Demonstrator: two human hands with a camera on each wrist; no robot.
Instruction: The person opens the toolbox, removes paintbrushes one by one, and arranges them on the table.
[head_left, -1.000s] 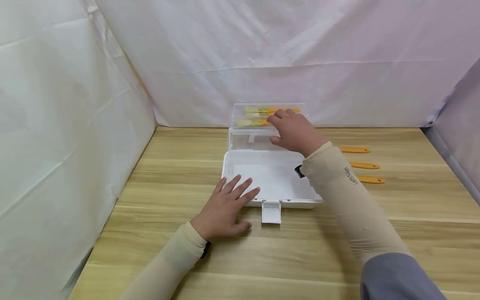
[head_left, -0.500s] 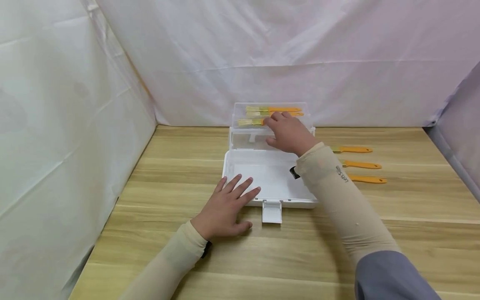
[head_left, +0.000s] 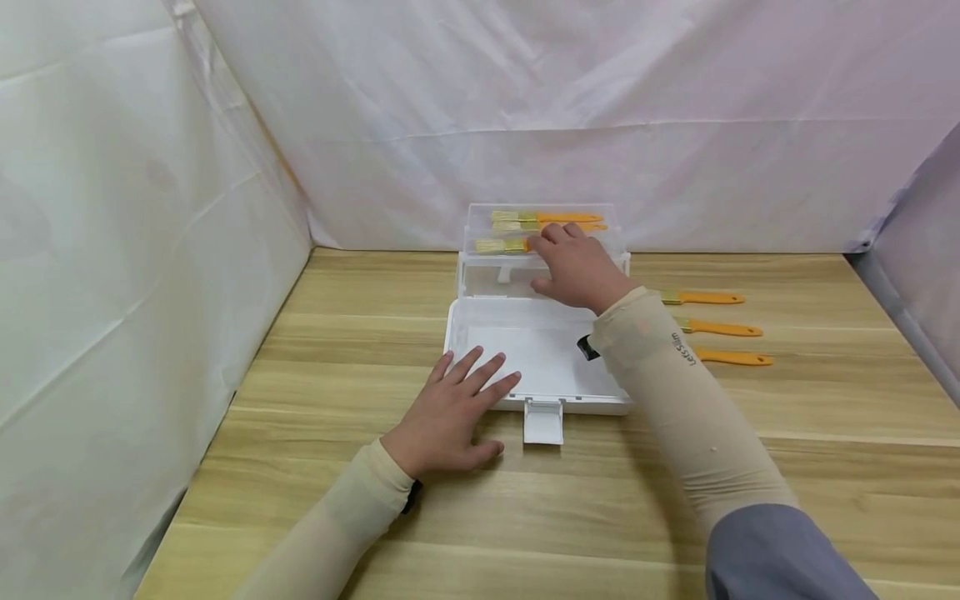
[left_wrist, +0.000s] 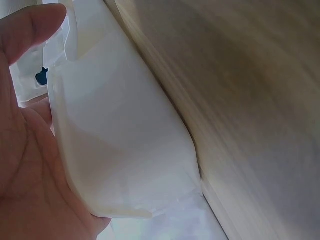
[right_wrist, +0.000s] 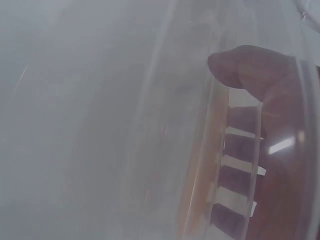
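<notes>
A clear plastic box (head_left: 487, 279) stands at the back of the wooden table, with its white lid (head_left: 525, 350) lying open and flat toward me. In the box's raised clear tray lie several orange-handled brushes (head_left: 525, 218). My right hand (head_left: 549, 258) grips that tray, with fingers curled over its top and the thumb on its front wall. The right wrist view shows the thumb (right_wrist: 250, 67) through clear ribbed plastic. My left hand (head_left: 480, 408) lies flat with spread fingers on the lid's near left corner and the table. In the left wrist view its palm (left_wrist: 25, 165) meets the lid (left_wrist: 120, 145).
Three more orange-handled brushes (head_left: 708, 297) (head_left: 723, 329) (head_left: 735, 358) lie side by side on the table to the right of the box. The lid's latch tab (head_left: 543, 422) sticks out toward me. White cloth walls (head_left: 135, 250) close the table at left, back and right.
My right hand and forearm have shifted a little to the left on the tray, uncovering more of the three brushes on the table. The left hand has stayed put.
</notes>
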